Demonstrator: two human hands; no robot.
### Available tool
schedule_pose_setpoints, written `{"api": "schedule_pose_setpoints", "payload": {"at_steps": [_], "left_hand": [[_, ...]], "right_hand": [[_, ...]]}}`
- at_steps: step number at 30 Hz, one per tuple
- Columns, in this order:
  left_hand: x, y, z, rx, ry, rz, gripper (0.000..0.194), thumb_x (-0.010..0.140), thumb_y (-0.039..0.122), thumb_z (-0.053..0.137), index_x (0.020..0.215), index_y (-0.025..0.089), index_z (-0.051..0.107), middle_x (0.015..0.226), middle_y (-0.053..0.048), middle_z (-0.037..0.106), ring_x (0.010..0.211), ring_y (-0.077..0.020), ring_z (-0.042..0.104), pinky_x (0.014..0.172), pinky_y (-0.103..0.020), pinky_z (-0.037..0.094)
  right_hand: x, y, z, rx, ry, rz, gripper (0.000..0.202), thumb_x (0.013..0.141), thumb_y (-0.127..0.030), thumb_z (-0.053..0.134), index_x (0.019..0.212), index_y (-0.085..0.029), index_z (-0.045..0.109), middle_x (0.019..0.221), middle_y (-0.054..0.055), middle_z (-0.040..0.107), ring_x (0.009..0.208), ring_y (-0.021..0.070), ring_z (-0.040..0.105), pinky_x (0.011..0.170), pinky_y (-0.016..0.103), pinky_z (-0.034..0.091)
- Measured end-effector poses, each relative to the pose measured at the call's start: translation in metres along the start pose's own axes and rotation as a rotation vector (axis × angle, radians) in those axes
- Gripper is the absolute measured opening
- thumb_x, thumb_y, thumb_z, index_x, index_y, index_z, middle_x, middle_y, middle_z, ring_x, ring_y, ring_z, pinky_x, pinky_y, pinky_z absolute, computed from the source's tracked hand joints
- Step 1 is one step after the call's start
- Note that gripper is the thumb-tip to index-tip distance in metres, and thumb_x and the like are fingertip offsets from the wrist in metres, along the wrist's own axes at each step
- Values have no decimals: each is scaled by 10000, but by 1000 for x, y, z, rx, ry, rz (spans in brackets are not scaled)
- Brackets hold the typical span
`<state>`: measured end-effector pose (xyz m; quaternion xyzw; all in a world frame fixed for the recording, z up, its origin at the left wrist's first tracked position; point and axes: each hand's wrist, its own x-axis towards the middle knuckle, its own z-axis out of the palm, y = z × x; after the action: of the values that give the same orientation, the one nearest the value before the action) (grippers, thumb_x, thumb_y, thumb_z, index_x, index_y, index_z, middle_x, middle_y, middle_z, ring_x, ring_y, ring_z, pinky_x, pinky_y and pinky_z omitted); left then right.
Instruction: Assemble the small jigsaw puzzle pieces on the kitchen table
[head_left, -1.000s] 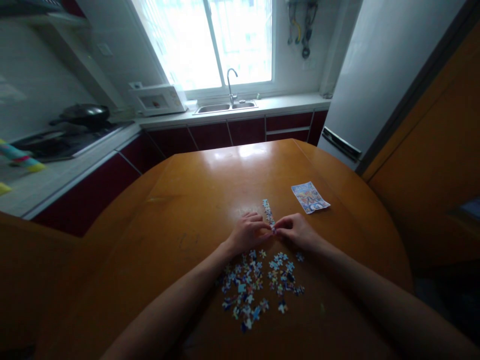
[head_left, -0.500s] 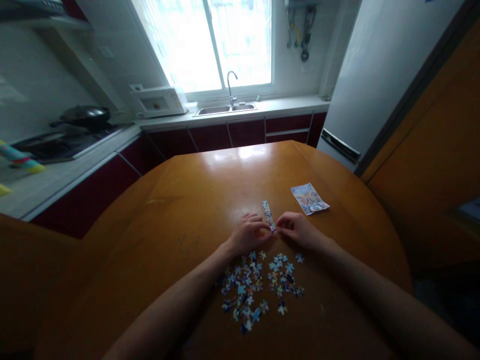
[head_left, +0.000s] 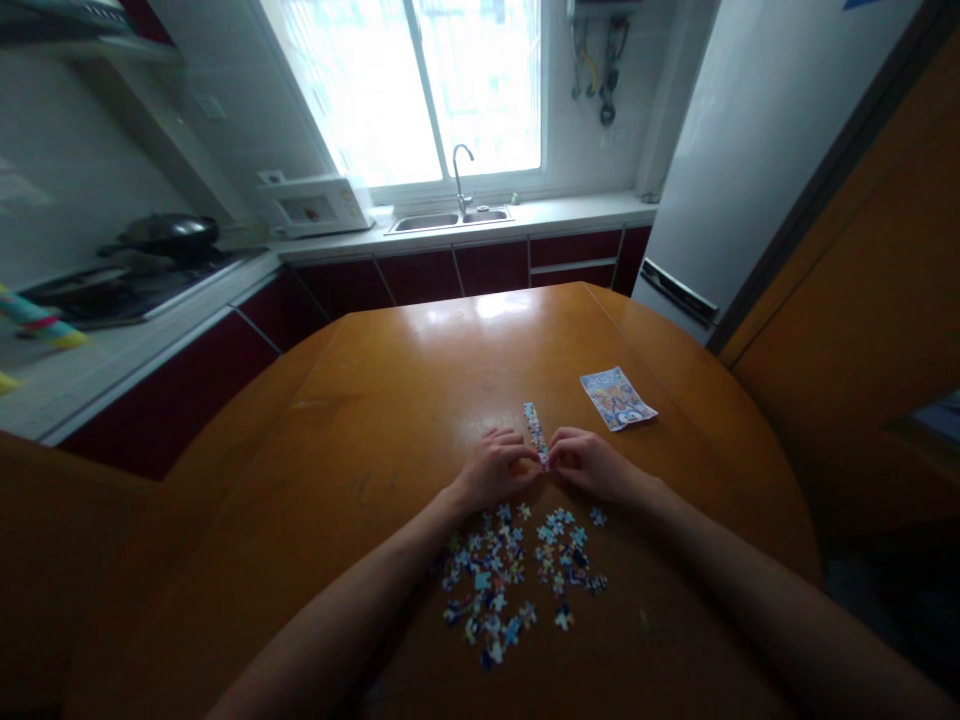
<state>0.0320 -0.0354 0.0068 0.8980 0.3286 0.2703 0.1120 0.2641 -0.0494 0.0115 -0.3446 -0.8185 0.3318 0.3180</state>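
Note:
A narrow strip of joined jigsaw puzzle pieces lies on the wooden table, pointing away from me. At its near end, my left hand is closed, thumb and index finger pressing the strip from the left. From the right, my right hand pinches the same end, its fingertips almost meeting the left ones. The fingertips partly hide the pieces between them. Closer to me, loose jigsaw pieces are scattered in a larger pile, with a smaller group to its right.
A creased picture sheet lies right of the strip on the round-ended wooden table. Beyond the table are a counter with a sink, a microwave and a stove with a pan. A refrigerator stands at the right.
My right hand has shifted slightly left, so its fingertips now reach the near end of the strip. My left hand stays in place. The loose pieces have not moved.

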Motion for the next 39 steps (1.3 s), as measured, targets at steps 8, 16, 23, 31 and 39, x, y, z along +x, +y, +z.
{"api": "schedule_pose_setpoints", "payload": {"at_steps": [8,16,23,31,39], "left_hand": [[0,1,-1,-3,-28,-6,146,865,387,688,870,263,766,745,-16,654,756,-161,569,761,-312,429],[4,7,-7,-47,-23,-41,293,969,311,508,843,206,751,703,-33,625,739,-169,556,735,-321,429],[3,5,-5,-37,-27,-41,341,978,304,471,781,201,730,677,-31,592,725,-162,539,726,-317,430],[3,5,-5,-37,-37,-39,327,973,277,483,757,188,712,667,-26,576,719,-161,528,717,-318,418],[2,3,-2,-43,-44,-31,335,982,280,479,765,177,714,663,-22,562,715,-154,513,716,-303,399]], "right_hand": [[0,1,1,-47,-18,-5,81,830,-124,663,837,-177,723,910,50,669,868,167,612,797,288,482],[0,4,0,-133,-24,43,102,819,-100,648,807,-175,717,873,49,661,838,165,611,777,280,477],[0,7,1,-171,-28,31,111,831,-105,642,818,-175,728,888,59,672,855,170,610,795,296,481],[0,4,2,-173,-13,28,113,855,-129,636,830,-174,737,893,64,676,875,173,622,812,297,488],[0,9,4,-158,-8,4,122,848,-127,639,845,-193,741,925,64,674,886,182,624,820,305,496]]}}
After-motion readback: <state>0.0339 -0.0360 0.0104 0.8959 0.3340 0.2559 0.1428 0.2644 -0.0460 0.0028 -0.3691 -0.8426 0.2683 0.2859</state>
